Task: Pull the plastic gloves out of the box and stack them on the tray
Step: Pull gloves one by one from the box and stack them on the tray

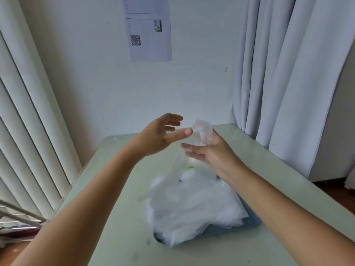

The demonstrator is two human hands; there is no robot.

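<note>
My right hand (pixel 213 154) is raised above the table and holds a clear plastic glove (pixel 202 131) by its upper end, and the rest of the glove hangs down toward the pile. My left hand (pixel 163 135) is open with straight fingers, its thumb tip touching the glove's top. Below, a loose pile of clear gloves (pixel 192 204) covers the dark blue-grey tray (pixel 251 221). The white box (pixel 189 170) with a green mark shows only dimly through the hanging plastic, behind the pile.
The pale green table (pixel 119 189) stands against a white wall with a printed sheet (pixel 149 29). Curtains (pixel 288 73) hang at the right and vertical blinds (pixel 28 121) at the left. Metal rods and clutter (pixel 19 221) lie beyond the table's left edge.
</note>
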